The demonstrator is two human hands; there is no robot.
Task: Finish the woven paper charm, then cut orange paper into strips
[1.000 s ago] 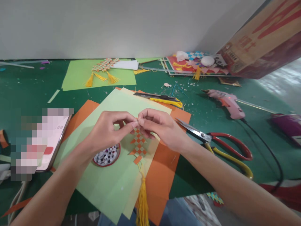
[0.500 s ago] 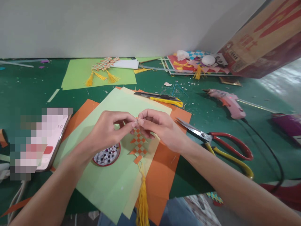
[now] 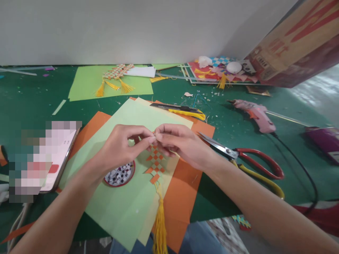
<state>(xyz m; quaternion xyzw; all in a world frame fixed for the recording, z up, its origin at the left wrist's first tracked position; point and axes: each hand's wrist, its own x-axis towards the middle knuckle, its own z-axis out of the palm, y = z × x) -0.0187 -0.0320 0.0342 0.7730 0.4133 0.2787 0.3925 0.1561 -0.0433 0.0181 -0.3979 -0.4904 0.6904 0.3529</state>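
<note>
While both hands meet over the middle of the green table, the left hand and the right hand pinch the top tip of a small woven paper ornament, thumb and forefinger of each closed on it, fingertips almost touching one another. The ornament hangs down from that pinch, an orange-and-green checker weave held just above the paper, with a yellow tassel trailing from its lower point towards the near table edge. Under it lies a pale green sheet, stacked on orange paper that sticks out on both sides. Just below the left hand, a round red-rimmed dish of googly eyes sits on the green sheet. To the right, scissors with red and yellow handles lie near the right wrist, blades pointing at the hands. Beyond the fingers, a yellow utility knife rests across the far corner of the sheets. Further right, a pink glue gun lies on its side, its black cord curling away. On the left, a phone sits at the orange paper's edge. At the back, a finished woven piece with tassels lies on another green sheet, and a cardboard box leans in the far right corner.
</note>
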